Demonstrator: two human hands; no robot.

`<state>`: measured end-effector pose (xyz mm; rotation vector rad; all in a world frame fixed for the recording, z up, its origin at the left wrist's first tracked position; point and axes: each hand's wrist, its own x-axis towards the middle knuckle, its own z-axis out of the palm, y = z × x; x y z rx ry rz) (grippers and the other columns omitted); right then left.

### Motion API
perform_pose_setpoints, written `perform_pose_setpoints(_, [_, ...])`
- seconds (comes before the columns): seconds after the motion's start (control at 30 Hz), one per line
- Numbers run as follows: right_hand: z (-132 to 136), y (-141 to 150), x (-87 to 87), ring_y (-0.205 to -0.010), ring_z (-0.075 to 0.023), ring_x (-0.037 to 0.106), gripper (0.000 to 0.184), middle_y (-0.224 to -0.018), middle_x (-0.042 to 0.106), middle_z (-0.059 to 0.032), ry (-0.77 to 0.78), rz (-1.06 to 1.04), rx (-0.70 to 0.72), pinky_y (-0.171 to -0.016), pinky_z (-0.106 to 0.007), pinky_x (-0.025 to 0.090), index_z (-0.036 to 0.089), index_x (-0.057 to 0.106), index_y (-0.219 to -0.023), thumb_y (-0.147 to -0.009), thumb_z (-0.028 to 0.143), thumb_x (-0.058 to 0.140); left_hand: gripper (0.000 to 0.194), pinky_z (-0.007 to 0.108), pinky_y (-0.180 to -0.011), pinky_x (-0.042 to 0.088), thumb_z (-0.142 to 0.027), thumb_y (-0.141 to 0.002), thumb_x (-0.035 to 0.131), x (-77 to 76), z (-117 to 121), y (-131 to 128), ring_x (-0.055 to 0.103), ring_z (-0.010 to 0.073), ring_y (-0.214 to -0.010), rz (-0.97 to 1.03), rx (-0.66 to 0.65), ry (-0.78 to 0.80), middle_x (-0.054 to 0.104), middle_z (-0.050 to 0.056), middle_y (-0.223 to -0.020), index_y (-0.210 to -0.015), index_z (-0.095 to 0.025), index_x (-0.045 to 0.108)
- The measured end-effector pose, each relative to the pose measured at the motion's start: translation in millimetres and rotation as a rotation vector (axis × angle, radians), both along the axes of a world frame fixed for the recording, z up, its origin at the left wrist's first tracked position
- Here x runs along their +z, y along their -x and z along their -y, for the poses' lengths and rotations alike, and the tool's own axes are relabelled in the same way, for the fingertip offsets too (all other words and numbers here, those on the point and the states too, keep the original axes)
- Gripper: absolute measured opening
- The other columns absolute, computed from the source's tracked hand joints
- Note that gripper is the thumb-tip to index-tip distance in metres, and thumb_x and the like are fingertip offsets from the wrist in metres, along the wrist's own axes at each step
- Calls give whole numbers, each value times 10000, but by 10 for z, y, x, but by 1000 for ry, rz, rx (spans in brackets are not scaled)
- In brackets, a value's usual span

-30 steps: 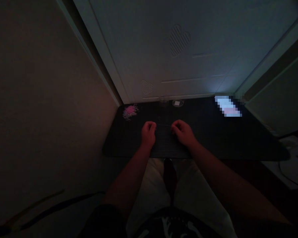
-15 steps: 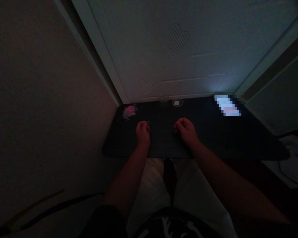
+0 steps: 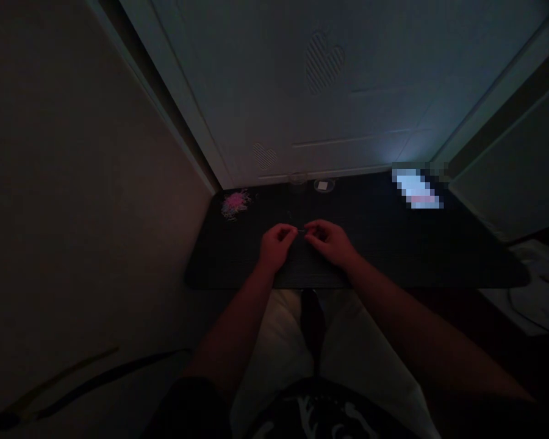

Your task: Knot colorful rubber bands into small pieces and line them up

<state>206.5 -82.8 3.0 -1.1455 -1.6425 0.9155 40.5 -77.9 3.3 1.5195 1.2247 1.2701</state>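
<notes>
Left hand (image 3: 275,245): grip clamped on thin pale strand (image 3: 301,231), above black wood-grained worktop (image 3: 416,244). Right hand (image 3: 333,242) at strand's other end; cannot tell whether grip closed.

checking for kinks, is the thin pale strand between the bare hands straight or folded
Straight where visible: the strand shows a short unbent line between left hand and right hand; its ends are hidden.

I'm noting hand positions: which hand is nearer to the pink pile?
Left. The left hand is to the right of the pink pile and closer to the person's body; the right hand lies farther right.
</notes>
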Motion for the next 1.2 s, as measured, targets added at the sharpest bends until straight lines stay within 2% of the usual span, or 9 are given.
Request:
perform_pose_setpoints(0.2, [-19,-25,0,-581,-115,517,164,-667,580,-1,23,-27,-31,-560,-251,409,169,602,-774,-743,327,571,184,263,-667,465,-330,-737,624,32,29,-25,595,137,-711,-95,-44,7,671,29,-780,-808,-166,670])
perform_pose_setpoints(0.4, [2,-8,10,-575,-120,519,162,-645,571,3,25,6,-52,-551,-250,403,170,591,-751,-749,327,551,202,259,-657,461,-342,-748,613,22,26,-18,591,134,-706,-105,-44,3,672,35,-793,-823,-163,671])
perform_pose_setpoints(0.47, [-10,-19,16,-591,-127,528,156,-650,578,-2,2,49,-102,-562,-252,408,170,591,-748,-750,318,540,207,257,-658,461,-346,-756,604,9,17,-12,591,133,-710,-94,-24,-1,669,36,-798,-827,-162,666])
perform_pose_setpoints(0.6, [-167,-141,30,-623,-144,540,152,-688,606,-27,-41,263,-370,-592,-266,409,167,606,-747,-752,289,516,207,251,-639,455,-345,-760,598,-13,2,-3,583,129,-696,-83,23,4,659,30,-782,-836,-162,659])
perform_pose_setpoints(0.7, [-363,-273,41,-688,-171,562,177,-750,633,-59,-18,478,-551,-635,-287,408,164,622,-757,-766,288,497,196,248,-638,452,-339,-762,597,-11,3,-2,578,124,-689,-102,17,-2,654,23,-767,-829,-165,657])
perform_pose_setpoints(0.9, [-529,-319,45,-757,-198,585,203,-830,657,-79,63,791,-537,-694,-315,402,183,643,-784,-782,325,498,189,251,-636,458,-334,-768,584,11,13,-1,577,125,-684,-144,11,-3,655,22,-775,-825,-167,651])
perform_pose_setpoints(1.07, [-494,-298,15,-706,-186,571,206,-777,656,-66,12,745,-538,-661,-306,392,186,648,-748,-753,350,524,205,294,-703,481,-325,-794,545,-4,-30,-34,591,151,-754,-272,63,-35,647,50,-847,-906,-174,628])
perform_pose_setpoints(1.13, [-488,-326,7,-654,-178,552,200,-725,647,-55,-5,651,-533,-626,-300,387,190,648,-725,-725,360,541,240,352,-829,462,-317,-784,559,-12,-49,-68,576,194,-919,-417,101,-111,628,81,-992,-980,-189,612])
perform_pose_setpoints(1.2, [-487,-375,7,-626,-173,537,190,-692,639,-49,-20,511,-555,-600,-293,384,189,646,-716,-723,326,515,335,430,-944,389,-352,-764,586,-22,-61,-110,490,257,-1104,-597,124,-174,568,105,-1156,-1071,-219,591])
